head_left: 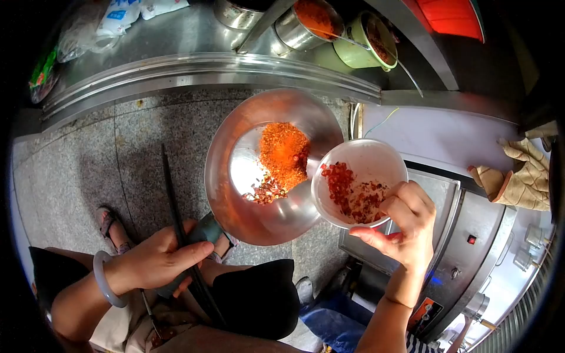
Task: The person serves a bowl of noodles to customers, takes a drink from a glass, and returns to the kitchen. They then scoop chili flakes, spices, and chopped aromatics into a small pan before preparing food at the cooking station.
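Note:
My left hand (159,256) is closed round the grey-green handle (206,229) of a shiny steel wok (220,147). The same hand grips long black chopsticks (172,194), which point up and away from me. Inside the wok lie a heap of orange-red chili powder (284,150) and a patch of coarser chili flakes (268,191). With thumb and fingers on its rim, my right hand (409,226) holds a white bowl (382,162), tilted, at the wok's right edge. Chopped red chili (340,185) clings inside the bowl.
A steel counter (194,38) runs across the back, bearing plastic bags (120,17), a steel pot of red powder (294,29) and a green pot (353,44). To the right are a steel appliance (465,247) and beige work gloves (518,176). Grey tiles (65,153) cover the floor.

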`<move>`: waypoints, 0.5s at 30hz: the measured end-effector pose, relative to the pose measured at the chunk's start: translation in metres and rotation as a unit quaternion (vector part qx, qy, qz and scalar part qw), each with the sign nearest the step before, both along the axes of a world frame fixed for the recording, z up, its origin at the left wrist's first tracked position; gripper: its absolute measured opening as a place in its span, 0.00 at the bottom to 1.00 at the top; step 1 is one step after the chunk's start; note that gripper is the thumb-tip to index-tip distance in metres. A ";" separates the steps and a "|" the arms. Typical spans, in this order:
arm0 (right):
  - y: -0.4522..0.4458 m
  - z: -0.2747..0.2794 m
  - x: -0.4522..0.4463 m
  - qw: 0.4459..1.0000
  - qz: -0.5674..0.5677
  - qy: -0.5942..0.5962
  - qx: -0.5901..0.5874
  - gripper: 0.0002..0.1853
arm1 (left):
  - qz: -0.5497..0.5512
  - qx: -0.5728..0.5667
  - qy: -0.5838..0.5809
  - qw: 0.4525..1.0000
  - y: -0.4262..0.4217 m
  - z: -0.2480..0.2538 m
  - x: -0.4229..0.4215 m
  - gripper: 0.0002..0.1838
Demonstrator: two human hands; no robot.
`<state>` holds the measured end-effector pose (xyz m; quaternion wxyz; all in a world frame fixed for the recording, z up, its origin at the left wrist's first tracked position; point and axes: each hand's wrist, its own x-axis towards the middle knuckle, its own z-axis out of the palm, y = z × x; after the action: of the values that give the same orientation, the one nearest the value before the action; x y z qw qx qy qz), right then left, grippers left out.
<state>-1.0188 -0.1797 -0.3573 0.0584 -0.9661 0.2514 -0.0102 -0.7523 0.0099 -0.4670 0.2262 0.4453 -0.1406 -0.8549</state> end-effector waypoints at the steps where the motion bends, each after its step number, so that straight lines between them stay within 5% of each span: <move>1: 0.001 0.001 0.000 1.000 0.000 -0.001 0.000 0.24 | -0.001 -0.005 0.002 1.000 0.000 -0.001 0.000 0.16; 15: 0.001 0.000 -0.008 1.000 -0.019 -0.022 -0.006 0.26 | -0.004 -0.009 0.005 1.000 -0.001 0.001 0.000 0.16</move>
<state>-1.0264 -0.1787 -0.3572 0.0577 -0.9610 0.2681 -0.0341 -0.7525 0.0088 -0.4660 0.2277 0.4381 -0.1487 -0.8568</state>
